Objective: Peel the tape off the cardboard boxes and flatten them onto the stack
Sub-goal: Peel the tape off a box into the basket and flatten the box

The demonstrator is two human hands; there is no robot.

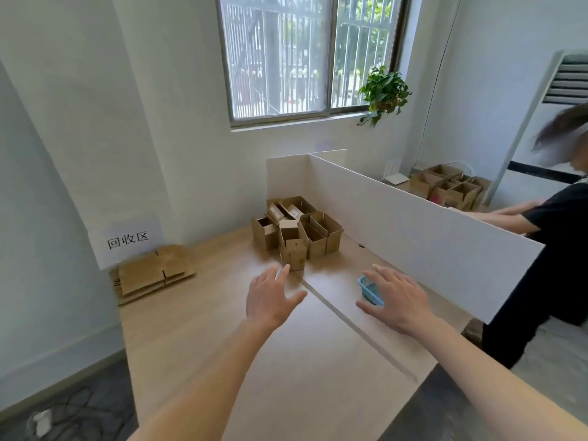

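Observation:
Several small open cardboard boxes (296,232) stand clustered at the far end of the wooden table (203,338), against a white divider. A stack of flattened cardboard (152,276) lies at the table's far left, below a paper sign on the wall. My left hand (270,297) hovers over the table with fingers spread, just short of the nearest box, holding nothing. My right hand (397,302) is also spread and empty, its fingers over a small blue plastic basket (369,289).
A long white divider panel (413,230) runs along the table's right side. Behind it a person in black (553,237) leans over another table with more boxes (451,187). A potted plant (383,92) sits on the windowsill. Cables lie on the floor at lower left.

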